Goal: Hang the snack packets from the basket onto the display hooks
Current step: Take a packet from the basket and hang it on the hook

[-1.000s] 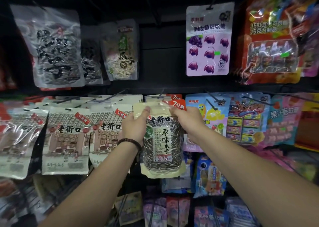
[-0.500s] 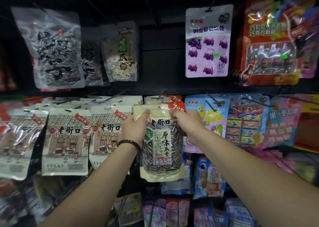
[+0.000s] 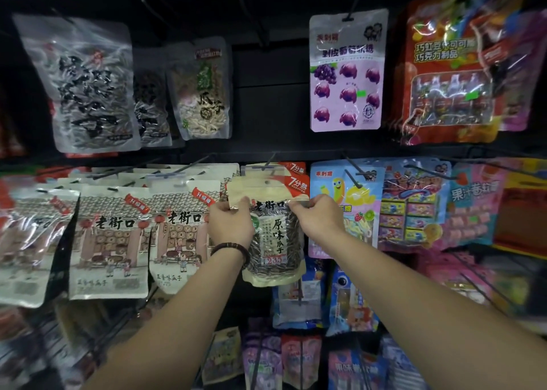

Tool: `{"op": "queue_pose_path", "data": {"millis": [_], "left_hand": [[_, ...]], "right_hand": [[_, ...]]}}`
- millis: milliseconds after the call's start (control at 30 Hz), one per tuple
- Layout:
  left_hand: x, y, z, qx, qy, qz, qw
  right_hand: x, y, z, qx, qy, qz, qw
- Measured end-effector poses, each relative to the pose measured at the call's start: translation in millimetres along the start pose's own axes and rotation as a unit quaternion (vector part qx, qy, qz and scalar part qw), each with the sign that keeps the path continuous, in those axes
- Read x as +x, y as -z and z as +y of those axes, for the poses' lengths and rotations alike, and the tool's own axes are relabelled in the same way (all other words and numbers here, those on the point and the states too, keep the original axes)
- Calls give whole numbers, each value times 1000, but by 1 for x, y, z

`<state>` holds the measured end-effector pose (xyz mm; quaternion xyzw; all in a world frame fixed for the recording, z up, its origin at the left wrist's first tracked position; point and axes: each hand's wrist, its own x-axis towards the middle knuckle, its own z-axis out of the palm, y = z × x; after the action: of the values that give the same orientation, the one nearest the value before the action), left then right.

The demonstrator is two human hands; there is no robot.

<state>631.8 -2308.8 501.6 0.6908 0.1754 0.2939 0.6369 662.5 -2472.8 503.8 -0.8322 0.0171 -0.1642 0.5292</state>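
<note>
Seed-filled packet (image 3: 275, 241) tilted up, left hand (image 3: 231, 222), right hand (image 3: 319, 216) pinching its top

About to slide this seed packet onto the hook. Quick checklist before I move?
1. Left hand grips the seed packet at a top corner: ok.
2. Right hand pinches the other top corner: ok.
3. Hang hole clear of fingers: ok.
4. Hang hole lined up with the hook: not ok, it sits below the hook's tip.
5. Hung packet behind matches, same red tag: ok.
6. Spare room on the hook: cannot tell.
</note>
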Motion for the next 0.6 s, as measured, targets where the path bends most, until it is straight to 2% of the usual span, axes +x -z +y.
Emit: {"op": "queue_pose_path", "data": {"millis": [133,267,367,433,600], "left_hand": [[-26,2,-27,-19,-92,44,995],[-82,10,-81,74,-267,50,960],[-120,14,-145,159,-353,-58,920],[-147,14,-191,216,-349,-151,900],[-209,19,-291,276,-306,-302,860]], "right_hand": [[-33,7,40,-36,5,-25,999],[-75,9,106,-61,-1,-91,994],[-114,11,163,-81,19,-118,990],[-138,17,204,-80,10,-107,991],[-196,37,291,-85,-32,-115,989]]}}
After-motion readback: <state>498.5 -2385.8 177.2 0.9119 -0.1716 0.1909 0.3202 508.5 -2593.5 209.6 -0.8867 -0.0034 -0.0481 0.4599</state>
